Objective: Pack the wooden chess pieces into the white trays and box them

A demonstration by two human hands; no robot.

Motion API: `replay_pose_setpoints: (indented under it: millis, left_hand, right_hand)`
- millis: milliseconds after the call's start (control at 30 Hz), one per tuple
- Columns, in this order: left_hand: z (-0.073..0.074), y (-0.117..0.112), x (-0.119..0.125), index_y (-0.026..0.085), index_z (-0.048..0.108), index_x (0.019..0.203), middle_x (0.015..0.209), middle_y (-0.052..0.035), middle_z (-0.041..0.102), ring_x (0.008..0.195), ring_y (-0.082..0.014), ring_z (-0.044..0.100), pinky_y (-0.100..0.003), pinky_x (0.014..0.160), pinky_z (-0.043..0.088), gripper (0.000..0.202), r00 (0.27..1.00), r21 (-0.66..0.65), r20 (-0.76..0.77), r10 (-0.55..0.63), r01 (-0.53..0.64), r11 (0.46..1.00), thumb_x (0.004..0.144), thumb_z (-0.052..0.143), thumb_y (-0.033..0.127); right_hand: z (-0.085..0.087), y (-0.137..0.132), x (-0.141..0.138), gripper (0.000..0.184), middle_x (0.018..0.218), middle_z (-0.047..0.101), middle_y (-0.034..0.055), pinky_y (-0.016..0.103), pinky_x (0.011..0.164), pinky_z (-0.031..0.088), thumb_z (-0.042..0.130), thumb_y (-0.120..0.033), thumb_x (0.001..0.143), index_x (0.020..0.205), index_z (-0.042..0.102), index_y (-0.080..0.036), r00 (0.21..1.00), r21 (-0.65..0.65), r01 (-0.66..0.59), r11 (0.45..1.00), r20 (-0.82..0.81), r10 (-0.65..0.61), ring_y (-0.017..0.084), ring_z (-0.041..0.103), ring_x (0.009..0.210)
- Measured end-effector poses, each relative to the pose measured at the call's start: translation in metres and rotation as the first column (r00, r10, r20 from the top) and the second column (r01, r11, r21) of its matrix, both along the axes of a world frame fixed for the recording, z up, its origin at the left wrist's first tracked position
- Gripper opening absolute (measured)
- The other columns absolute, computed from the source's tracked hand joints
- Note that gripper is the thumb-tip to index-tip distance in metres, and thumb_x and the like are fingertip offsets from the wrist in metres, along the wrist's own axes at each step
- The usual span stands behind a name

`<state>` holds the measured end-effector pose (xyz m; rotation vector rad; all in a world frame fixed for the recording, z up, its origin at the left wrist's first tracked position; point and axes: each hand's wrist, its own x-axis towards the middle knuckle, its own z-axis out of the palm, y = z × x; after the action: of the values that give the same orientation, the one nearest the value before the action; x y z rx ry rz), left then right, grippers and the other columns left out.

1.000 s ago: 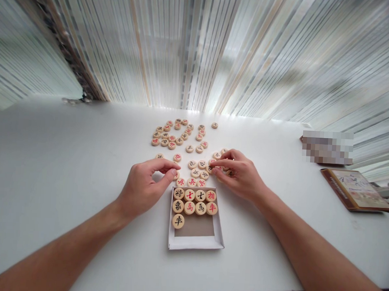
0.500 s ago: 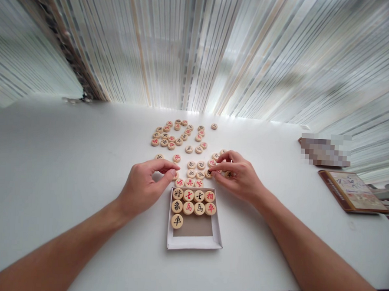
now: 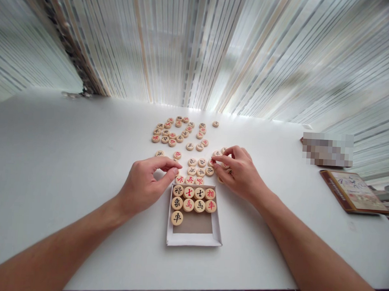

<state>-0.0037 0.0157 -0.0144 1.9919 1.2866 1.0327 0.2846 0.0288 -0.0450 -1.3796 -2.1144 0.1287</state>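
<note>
An open white box tray (image 3: 194, 239) holds several round wooden xiangqi pieces (image 3: 188, 205) with red and black characters, standing in rows at its far end. Just beyond the tray, loose xiangqi pieces (image 3: 201, 172) lie in short rows. My left hand (image 3: 149, 178) is beside these rows at the left, thumb and forefinger nearly meeting; what is between them is hidden. On the right, my right hand (image 3: 239, 169) has its thumb and forefinger closed around a red-marked xiangqi piece (image 3: 212, 162), beside a black-marked piece (image 3: 209, 171). Several pieces are partly covered by both hands.
More loose xiangqi pieces (image 3: 172, 135) are scattered farther back on the white table (image 3: 84, 135). A brown flat box with a picture (image 3: 355, 192) lies at the right, a blurred-out item (image 3: 326, 150) behind it. Striped curtains (image 3: 199, 46) hang along the far edge.
My right fingers have moved from the black-marked piece to the red-marked one behind it. The black-marked piece now shows in full at the row's end. My left hand has barely moved.
</note>
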Motion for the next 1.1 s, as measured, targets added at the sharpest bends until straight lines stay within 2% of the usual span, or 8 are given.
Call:
replay_pose_setpoints:
  millis: [133,233,433,567,700,833,967,1100]
  left_hand:
    - [0.000,0.001,0.001,0.019,0.083,0.097,0.098,-0.0051,0.086,0.094,-0.0237,0.080,-0.029,0.075,0.061,0.016,1.000,-0.007,-0.009,0.009,-0.009,1.000,0.094,0.070,0.029]
    - [0.001,0.001,0.001,0.020,0.083,0.097,0.098,-0.0050,0.086,0.094,-0.0235,0.080,-0.031,0.082,0.062,0.016,1.000,0.003,-0.014,0.012,-0.012,1.000,0.095,0.070,0.028]
    - [0.003,0.000,0.001,0.020,0.083,0.095,0.097,-0.0047,0.086,0.093,-0.0238,0.080,-0.031,0.079,0.062,0.015,1.000,0.012,-0.015,0.013,-0.013,1.000,0.094,0.069,0.028]
    - [0.005,-0.003,0.001,0.020,0.083,0.095,0.097,-0.0044,0.086,0.093,-0.0231,0.080,-0.029,0.079,0.062,0.014,1.000,0.027,-0.007,0.001,-0.001,1.000,0.094,0.070,0.027]
    - [0.004,-0.003,0.001,0.020,0.083,0.096,0.096,-0.0037,0.085,0.093,-0.0220,0.080,-0.028,0.079,0.061,0.014,1.000,0.032,0.001,-0.006,0.006,0.999,0.095,0.070,0.026]
    - [0.006,-0.003,0.001,0.019,0.082,0.095,0.095,-0.0028,0.085,0.091,-0.0211,0.080,-0.028,0.080,0.061,0.013,1.000,0.049,0.006,-0.018,0.018,0.999,0.094,0.070,0.025]
    - [0.008,-0.004,0.001,0.020,0.081,0.094,0.092,-0.0019,0.085,0.087,-0.0205,0.079,-0.029,0.081,0.061,0.013,0.999,0.051,0.009,-0.033,0.033,0.998,0.095,0.069,0.023]
    - [0.008,-0.006,0.002,0.021,0.081,0.096,0.094,-0.0028,0.085,0.089,-0.0211,0.080,-0.029,0.082,0.061,0.013,0.999,0.067,-0.002,-0.037,0.037,0.997,0.095,0.068,0.023]
  right_hand:
    - [0.003,-0.004,-0.003,0.025,0.106,0.062,0.0141,0.055,0.094,0.052,0.067,-0.031,0.099,0.114,0.082,-0.020,1.000,-0.014,-0.012,1.000,0.019,0.012,0.031,0.062,0.096]
    - [0.004,-0.006,-0.005,0.026,0.108,0.063,0.0147,0.056,0.095,0.051,0.065,-0.030,0.100,0.119,0.080,-0.021,0.999,-0.032,-0.029,0.999,0.022,0.029,0.033,0.061,0.100]
    - [0.006,-0.008,-0.007,0.015,0.107,0.066,0.0131,0.052,0.092,0.053,0.062,-0.024,0.101,0.106,0.076,-0.023,0.998,-0.083,-0.062,0.995,0.000,0.062,0.032,0.062,0.103]
    - [0.009,-0.007,-0.002,0.018,0.105,0.071,0.0120,0.048,0.089,0.052,0.058,-0.021,0.100,0.108,0.074,-0.022,0.998,-0.106,-0.068,0.992,-0.017,0.067,0.030,0.065,0.099]
    - [0.018,-0.008,0.003,0.024,0.101,0.073,0.0094,0.044,0.083,0.051,0.062,-0.015,0.089,0.108,0.073,-0.023,0.996,-0.137,-0.088,0.987,0.009,0.090,0.028,0.066,0.092]
    - [0.023,-0.010,0.003,0.034,0.100,0.073,0.0077,0.046,0.088,0.048,0.066,-0.010,0.078,0.109,0.073,-0.023,0.987,-0.164,-0.133,0.977,0.065,0.145,0.029,0.065,0.092]
    - [0.020,-0.010,0.001,0.027,0.096,0.074,0.0083,0.046,0.085,0.049,0.066,-0.012,0.084,0.108,0.073,-0.023,0.990,-0.132,-0.130,0.983,0.044,0.137,0.028,0.067,0.089]
    - [0.017,-0.008,0.001,0.017,0.098,0.074,0.0096,0.041,0.075,0.054,0.068,-0.017,0.089,0.103,0.075,-0.022,0.993,-0.056,-0.098,0.994,-0.064,0.095,0.024,0.069,0.081]
